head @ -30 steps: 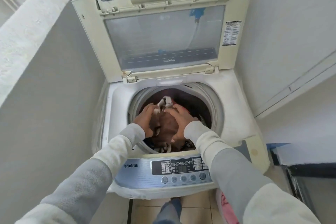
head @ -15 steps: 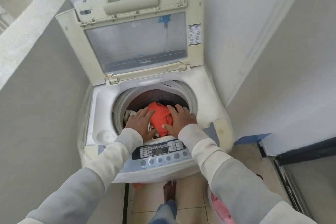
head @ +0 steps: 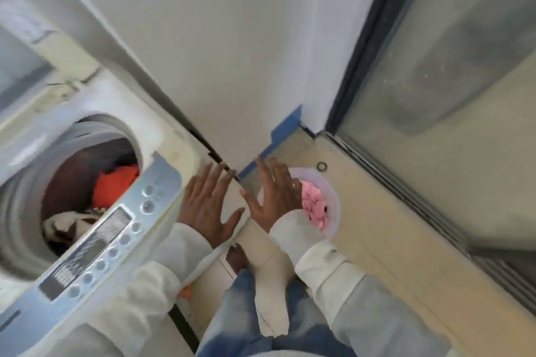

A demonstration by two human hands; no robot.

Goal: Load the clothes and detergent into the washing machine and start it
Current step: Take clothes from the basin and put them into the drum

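Beige floor tiles (head: 385, 211) carry a basket (head: 333, 197) of pink clothes (head: 314, 206) right of the washing machine (head: 162, 153). Left hand (head: 210, 203) and right hand (head: 275, 197) hover spread and empty. Grabbing carelessly could drop garments on the floor.

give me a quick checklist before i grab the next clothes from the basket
1. Left hand free, fingers spread, holding nothing: ok.
2. Right hand free, open above the basket: ok.
3. Basket holds pink clothes to pick up: ok.
4. Washing machine drum opening uncovered, orange garment already inside: ok.
5. Room left in the drum for more: cannot tell.
6. Detergent in sight: not ok, none visible.
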